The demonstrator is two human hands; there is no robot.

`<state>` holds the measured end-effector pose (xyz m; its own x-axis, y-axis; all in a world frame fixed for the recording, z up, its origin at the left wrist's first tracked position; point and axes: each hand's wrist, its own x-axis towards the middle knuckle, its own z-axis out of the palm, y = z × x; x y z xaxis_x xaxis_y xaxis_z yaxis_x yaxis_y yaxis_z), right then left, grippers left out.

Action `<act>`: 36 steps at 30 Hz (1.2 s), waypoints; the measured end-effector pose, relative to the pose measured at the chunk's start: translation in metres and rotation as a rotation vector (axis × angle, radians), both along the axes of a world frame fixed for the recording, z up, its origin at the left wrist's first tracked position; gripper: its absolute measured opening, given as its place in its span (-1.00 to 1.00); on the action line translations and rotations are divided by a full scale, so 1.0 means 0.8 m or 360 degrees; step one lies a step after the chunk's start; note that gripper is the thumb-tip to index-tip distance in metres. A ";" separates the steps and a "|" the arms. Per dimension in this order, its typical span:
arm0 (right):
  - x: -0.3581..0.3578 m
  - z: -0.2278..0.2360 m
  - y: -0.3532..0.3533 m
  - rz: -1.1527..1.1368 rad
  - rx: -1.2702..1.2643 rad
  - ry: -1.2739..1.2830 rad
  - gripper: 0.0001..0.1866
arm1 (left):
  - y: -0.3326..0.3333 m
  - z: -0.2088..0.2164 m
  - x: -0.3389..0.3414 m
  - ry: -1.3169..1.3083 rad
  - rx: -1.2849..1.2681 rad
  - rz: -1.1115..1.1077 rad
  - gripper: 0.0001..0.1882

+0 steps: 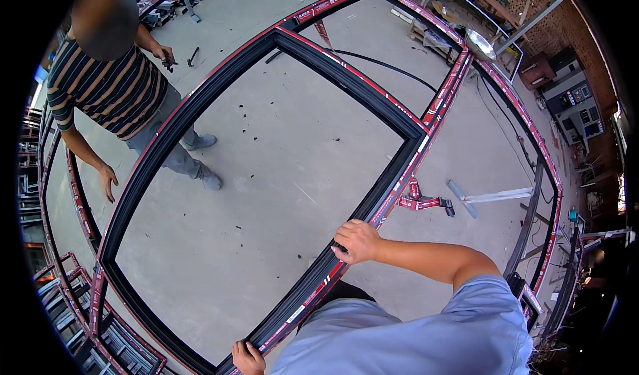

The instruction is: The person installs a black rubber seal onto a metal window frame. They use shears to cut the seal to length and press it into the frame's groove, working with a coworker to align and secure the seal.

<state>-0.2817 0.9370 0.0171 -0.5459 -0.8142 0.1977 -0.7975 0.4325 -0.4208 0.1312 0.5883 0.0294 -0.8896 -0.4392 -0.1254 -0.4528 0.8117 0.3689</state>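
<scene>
A large window frame (299, 290) with dark grooved profiles and red printed protective film stretches out in front of me. My right hand (358, 241) is closed over the near bar of its big opening, fingers curled over the inner edge. Further down the same bar, at the lower edge of the view, my left hand (247, 358) grips the frame, its thumb on top; part of this hand is cut off. The opening between the bars shows only the grey floor beneath.
Across the frame at the left stands a co-worker in a striped shirt (106, 85), a small dark thing in one hand. A hammer (192, 57) lies on the floor behind. Red-filmed offcuts (419, 200) lie right of the frame. A grey control cabinet (576, 105) stands at the far right.
</scene>
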 end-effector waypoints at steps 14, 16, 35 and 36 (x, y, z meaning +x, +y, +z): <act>0.000 -0.001 -0.008 -0.0005 -0.0139 -0.0006 -0.80 | -0.006 0.004 -0.009 -0.0123 0.0067 0.0061 -0.74; 0.002 0.000 -0.005 -0.0035 -0.0186 0.0006 -0.82 | -0.009 0.008 -0.019 -0.0086 0.0075 0.0043 -0.73; 0.027 -0.028 -0.012 -0.0097 -0.0006 0.0128 -0.89 | -0.025 0.029 0.003 -0.0151 0.0011 0.0226 -0.62; 0.037 -0.024 -0.015 -0.0144 0.0022 0.0156 -0.87 | -0.026 0.026 0.008 -0.0119 0.0006 0.0238 -0.61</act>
<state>-0.2523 0.9251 -0.0023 -0.5961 -0.7654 0.2425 -0.7917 0.5100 -0.3362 0.1378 0.5675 0.0499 -0.8024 -0.5655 -0.1907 -0.5948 0.7318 0.3326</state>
